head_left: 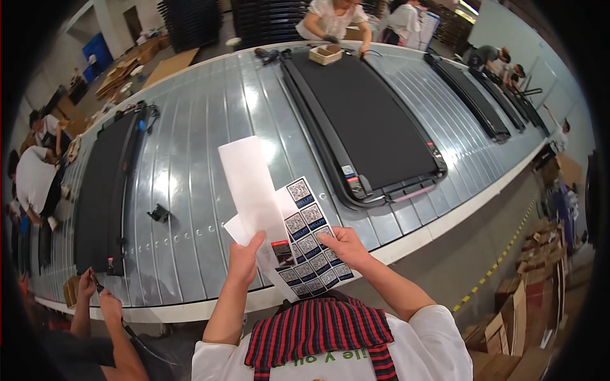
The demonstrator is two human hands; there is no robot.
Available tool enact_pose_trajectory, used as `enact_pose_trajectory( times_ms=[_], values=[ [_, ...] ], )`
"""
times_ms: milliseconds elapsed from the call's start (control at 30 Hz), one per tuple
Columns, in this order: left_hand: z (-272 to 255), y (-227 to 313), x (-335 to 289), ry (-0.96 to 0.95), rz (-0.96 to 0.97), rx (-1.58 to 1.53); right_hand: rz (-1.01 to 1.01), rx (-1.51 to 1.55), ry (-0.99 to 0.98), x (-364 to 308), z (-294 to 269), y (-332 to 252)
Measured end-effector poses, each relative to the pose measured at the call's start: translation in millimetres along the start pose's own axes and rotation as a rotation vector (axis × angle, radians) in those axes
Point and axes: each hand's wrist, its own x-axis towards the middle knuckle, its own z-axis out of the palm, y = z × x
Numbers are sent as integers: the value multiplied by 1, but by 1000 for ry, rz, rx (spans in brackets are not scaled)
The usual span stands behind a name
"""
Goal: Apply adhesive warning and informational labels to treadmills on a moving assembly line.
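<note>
My left hand (244,259) is closed on a bundle of paper, its thumb pressed on top. In that bundle are a long blank white sheet (251,174) and a small red-and-black label (282,253). My right hand (346,247) pinches the right edge of a sticker sheet (309,259), printed with rows of square black-and-white codes over blue strips. The sheets overlap between my hands, above the near edge of a metal slatted conveyor (197,184). Past them, on the conveyor, lies a flat black treadmill (368,120).
Another black treadmill (105,190) lies to the left, near a small black part (159,214). Across the conveyor, a person (335,22) works beside a small box (325,54). At lower left, another person's hands (109,307) hold a dark tool. Cardboard boxes (508,311) stand at right.
</note>
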Motion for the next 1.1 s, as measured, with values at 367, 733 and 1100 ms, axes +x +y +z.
enact_pose_trajectory(
  times_ms=[367, 733, 1100],
  values=[
    [34, -8, -2, -29, 21, 14, -107, -82, 55, -16, -23, -10],
    [153, -37, 32, 46, 106, 27, -742, -478, 471, 3, -143, -59],
    [224, -69, 42, 161, 80, 106, -197, -131, -27, 6, -168, -55]
  ],
)
